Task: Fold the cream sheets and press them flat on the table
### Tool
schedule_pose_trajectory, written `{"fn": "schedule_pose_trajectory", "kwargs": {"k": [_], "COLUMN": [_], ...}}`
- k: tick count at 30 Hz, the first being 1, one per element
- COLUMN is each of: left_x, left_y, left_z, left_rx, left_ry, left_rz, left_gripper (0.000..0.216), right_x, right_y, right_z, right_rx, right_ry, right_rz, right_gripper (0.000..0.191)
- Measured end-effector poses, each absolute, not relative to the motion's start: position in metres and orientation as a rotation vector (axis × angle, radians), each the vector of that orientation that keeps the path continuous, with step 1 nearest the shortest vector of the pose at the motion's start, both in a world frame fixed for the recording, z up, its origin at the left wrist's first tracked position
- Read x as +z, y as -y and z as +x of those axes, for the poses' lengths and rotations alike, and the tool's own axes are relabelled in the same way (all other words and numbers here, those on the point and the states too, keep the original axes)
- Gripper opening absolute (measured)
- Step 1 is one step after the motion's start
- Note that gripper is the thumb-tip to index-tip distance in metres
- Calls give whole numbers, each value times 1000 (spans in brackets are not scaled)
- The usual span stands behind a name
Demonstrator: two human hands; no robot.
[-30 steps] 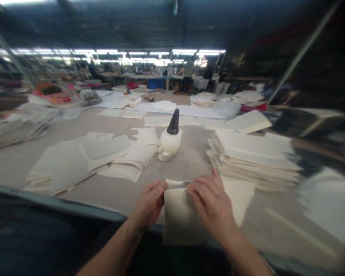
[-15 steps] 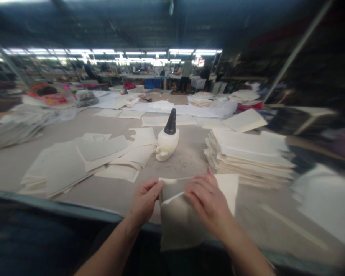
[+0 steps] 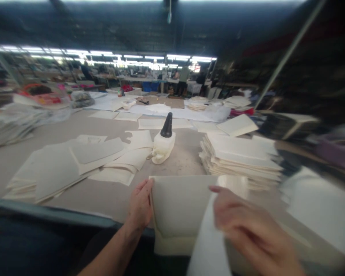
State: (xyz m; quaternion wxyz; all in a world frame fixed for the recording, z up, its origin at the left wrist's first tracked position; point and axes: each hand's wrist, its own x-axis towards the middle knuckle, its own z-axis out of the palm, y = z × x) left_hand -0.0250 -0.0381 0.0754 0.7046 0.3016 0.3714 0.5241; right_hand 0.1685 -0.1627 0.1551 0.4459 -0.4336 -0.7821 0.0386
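My left hand [image 3: 140, 201] is closed on the upper left corner of a cream-grey sheet [image 3: 181, 207], which hangs over the table's front edge. My right hand [image 3: 241, 218], blurred by motion, grips a thin white sheet [image 3: 211, 237] that curls away from the face of the cream-grey one, like a backing layer. The two layers are apart on the left and seem to meet near the right end, where my hand partly hides them. Beyond them stands a white plastic bottle [image 3: 163, 147] with a black cone-shaped top [image 3: 167, 126].
A thick stack of cream sheets [image 3: 241, 153] stands to the right, loose cut pieces [image 3: 57, 168] overlap at the left. White sheets [image 3: 322, 207] lie at the far right. A red basket [image 3: 43, 96] sits at the back left. People stand in the distant workshop.
My right hand has moved right and toward me, pulling the white layer off more of the cream-grey sheet's face. My left hand still holds its corner. The view has shifted slightly.
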Motion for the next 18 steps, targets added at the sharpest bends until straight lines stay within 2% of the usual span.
{"fn": "schedule_pose_trajectory", "kwargs": {"k": [4, 12, 18], "left_x": [83, 72, 73], "left_y": [48, 62, 66], "left_z": [-29, -31, -28], "left_rx": [1131, 1012, 1054], "left_ry": [-887, -882, -785], "left_rz": [725, 732, 725], "left_gripper": [33, 48, 40], "right_x": [133, 108, 103], "right_y": [137, 116, 112], "right_z": [141, 124, 122], "right_rx": [257, 124, 19], "right_ry": [1962, 1772, 1699], "right_rz": [-1124, -1244, -1235], "right_gripper": [14, 17, 15]}}
